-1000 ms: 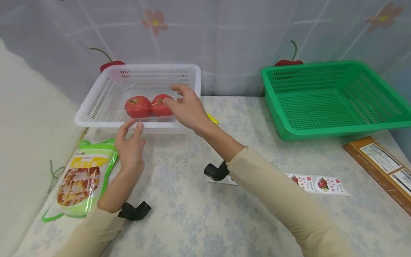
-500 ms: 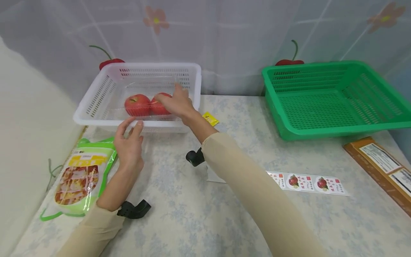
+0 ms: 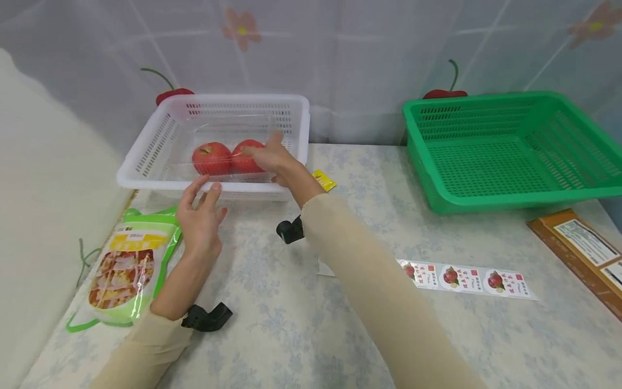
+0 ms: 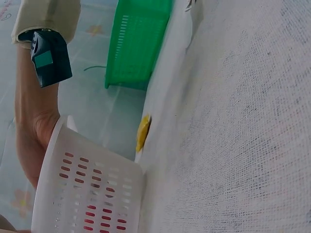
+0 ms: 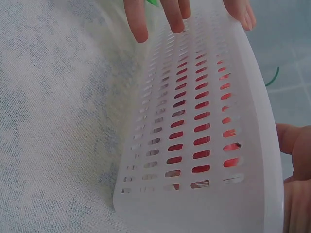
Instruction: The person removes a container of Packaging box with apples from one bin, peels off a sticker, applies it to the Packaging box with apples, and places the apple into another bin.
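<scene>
A rectangular green plastic basket (image 3: 515,197) stands at the right, well apart from a rectangular white slotted plastic basket (image 3: 150,185). Beside the white one lies a green-edged clear food bag (image 3: 128,275) with a yellow panel; its lettering is too small to read. A flat brown packet (image 3: 578,254) bears two white printed panels, also unreadable. The right hand (image 3: 272,159) has moved farther in over the white basket since a second ago; whether it grips anything I cannot tell. The left hand (image 3: 199,219) remains at the front rim, fingers loose. A white strip of fruit-picture labels (image 3: 461,279) carries red characters. Inside the white basket, two red apples (image 3: 212,158) lie within clear plastic packaging (image 3: 233,124). A small yellow sachet (image 3: 324,181), mostly hidden earlier, now shows.
</scene>
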